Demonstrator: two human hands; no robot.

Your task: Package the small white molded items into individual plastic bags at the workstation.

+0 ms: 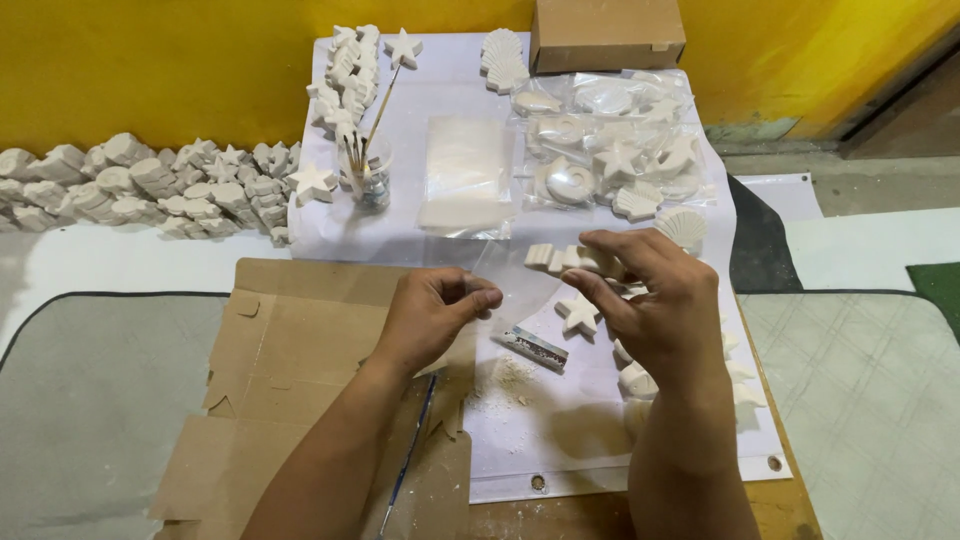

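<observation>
My left hand (432, 312) and my right hand (650, 300) hold a thin clear plastic bag (520, 275) between them, each pinching an edge with fingertips. It is nearly see-through and hangs just above the white sheet (560, 420). Under my right hand lie white plaster figures: a star (579, 313), a row of shapes (560, 258) and several more by my wrist. A small silvery packet (535, 347) lies between my hands beside a patch of white dust (510, 380).
A stack of clear bags (465, 175), a jar of brushes (370, 175), bagged plaster pieces (610, 150) and a cardboard box (607, 35) sit farther back. Plaster figures are piled at left (140, 185). Flattened cardboard (290, 380) with a thin brush (405, 465) lies near me.
</observation>
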